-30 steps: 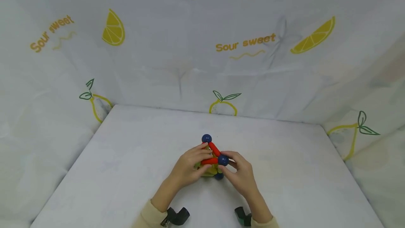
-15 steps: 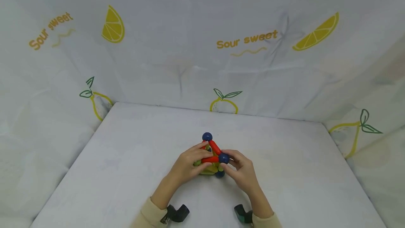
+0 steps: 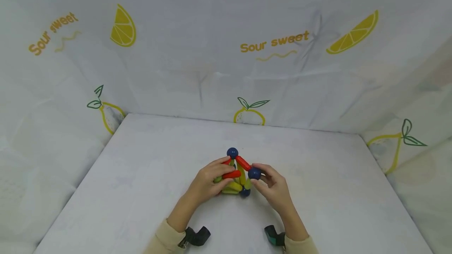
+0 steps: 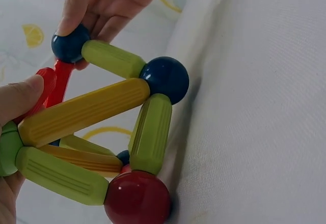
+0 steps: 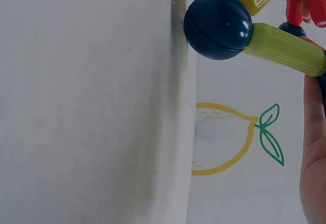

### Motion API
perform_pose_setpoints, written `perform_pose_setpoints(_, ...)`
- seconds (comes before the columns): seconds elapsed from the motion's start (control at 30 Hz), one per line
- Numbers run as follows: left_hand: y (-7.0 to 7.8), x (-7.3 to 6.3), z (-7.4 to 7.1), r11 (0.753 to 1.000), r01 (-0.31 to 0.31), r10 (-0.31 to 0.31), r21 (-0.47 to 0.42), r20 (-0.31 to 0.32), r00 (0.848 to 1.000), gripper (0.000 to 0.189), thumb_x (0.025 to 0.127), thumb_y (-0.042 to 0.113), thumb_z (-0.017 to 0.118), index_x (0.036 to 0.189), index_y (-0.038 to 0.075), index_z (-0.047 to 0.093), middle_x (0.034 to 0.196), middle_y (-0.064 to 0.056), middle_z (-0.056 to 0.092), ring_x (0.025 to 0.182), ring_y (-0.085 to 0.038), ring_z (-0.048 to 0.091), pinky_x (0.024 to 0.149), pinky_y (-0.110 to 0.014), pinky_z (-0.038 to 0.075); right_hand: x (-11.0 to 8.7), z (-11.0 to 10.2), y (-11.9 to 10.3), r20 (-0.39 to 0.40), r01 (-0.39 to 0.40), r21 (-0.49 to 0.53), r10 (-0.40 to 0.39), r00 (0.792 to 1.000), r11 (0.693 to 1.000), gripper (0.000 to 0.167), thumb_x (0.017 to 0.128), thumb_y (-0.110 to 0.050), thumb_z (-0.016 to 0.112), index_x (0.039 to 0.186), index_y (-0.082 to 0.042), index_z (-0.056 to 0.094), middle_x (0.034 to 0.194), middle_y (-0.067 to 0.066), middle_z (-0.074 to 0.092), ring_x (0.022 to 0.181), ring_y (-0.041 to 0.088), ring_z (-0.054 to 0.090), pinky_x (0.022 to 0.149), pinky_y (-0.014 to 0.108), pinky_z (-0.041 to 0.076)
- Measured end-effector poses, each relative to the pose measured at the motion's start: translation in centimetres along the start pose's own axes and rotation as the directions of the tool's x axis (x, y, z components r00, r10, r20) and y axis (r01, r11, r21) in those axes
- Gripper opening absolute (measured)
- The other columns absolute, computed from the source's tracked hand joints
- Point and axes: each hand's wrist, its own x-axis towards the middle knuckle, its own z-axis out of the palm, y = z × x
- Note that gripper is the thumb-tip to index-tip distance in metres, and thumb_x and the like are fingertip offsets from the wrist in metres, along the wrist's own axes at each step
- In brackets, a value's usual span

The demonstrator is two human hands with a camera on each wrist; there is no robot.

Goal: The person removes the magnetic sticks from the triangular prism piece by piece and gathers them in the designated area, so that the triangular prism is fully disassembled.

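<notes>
In the head view, a magnetic stick-and-ball frame of coloured rods and balls stands mid-table. My left hand (image 3: pixel 206 181) holds its left side, the thumb on a red rod (image 3: pixel 231 174) whose right end is free. My right hand (image 3: pixel 277 191) pinches a blue ball (image 3: pixel 254 173) at the right corner. Another red rod (image 3: pixel 243 163) joins that ball to the top blue ball (image 3: pixel 232 153). In the left wrist view, a light green rod (image 4: pixel 113 58) links the pinched ball to a lower blue ball (image 4: pixel 164 80). A yellow rod (image 4: pixel 86 112) runs to a green ball (image 4: pixel 7 150), near a red ball (image 4: pixel 137 198).
The white table (image 3: pixel 134 191) extends around the frame. Behind it hangs a white cloth (image 3: pixel 176 58) printed with lemons. Black wrist-worn devices, one at the left wrist (image 3: pixel 198 236) and one at the right wrist (image 3: pixel 274 236), sit near the sleeves.
My right hand has moved slightly right with the blue ball. A gap has opened between that ball and the red rod under my left thumb. The left hand has barely moved.
</notes>
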Motion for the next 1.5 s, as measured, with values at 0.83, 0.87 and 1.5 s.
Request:
perform_pose_setpoints(0.83, 0.5, 0.1, 0.3, 0.999, 0.007, -0.007, 0.036, 0.003, 1.000, 0.029, 0.077, 0.011, 0.078, 0.105, 0.004, 0.071, 0.105, -0.003, 0.072, 0.122, -0.022, 0.056, 0.099, -0.031, 0.047, 0.2, 0.4, -0.8, 0.013, -0.059, -0.281, 0.065, 0.998, 0.958, 0.036, 0.075, -0.009, 0.079, 0.109, -0.011, 0.067, 0.104, 0.000, 0.067, 0.092, 0.008, 0.062, 0.081, 0.017, 0.054)
perform_pose_setpoints(0.87, 0.5, 0.1, 0.3, 0.999, 0.007, -0.007, 0.038, 0.005, 1.000, 0.029, 0.077, 0.011, 0.077, 0.105, 0.004, 0.071, 0.105, -0.003, 0.072, 0.122, -0.022, 0.056, 0.100, -0.031, 0.047, 0.3, 0.4, -0.9, 0.018, -0.074, -0.282, 0.083, 0.996, 0.956, 0.036, 0.076, -0.011, 0.079, 0.110, -0.012, 0.067, 0.105, 0.000, 0.067, 0.093, 0.008, 0.063, 0.082, 0.019, 0.055)
perform_pose_setpoints(1.5, 0.5, 0.1, 0.2, 0.998, 0.009, -0.011, 0.067, 0.022, 1.000, 0.030, 0.078, 0.012, 0.077, 0.107, 0.004, 0.071, 0.106, -0.003, 0.072, 0.123, -0.022, 0.055, 0.101, -0.030, 0.046, 0.3, -0.2, -0.9, 0.108, -0.269, -0.009, 0.268, 0.957, 0.963, 0.040, 0.087, -0.011, 0.068, 0.123, 0.002, 0.057, 0.127, 0.024, 0.056, 0.099, 0.033, 0.067, 0.080, 0.025, 0.056)
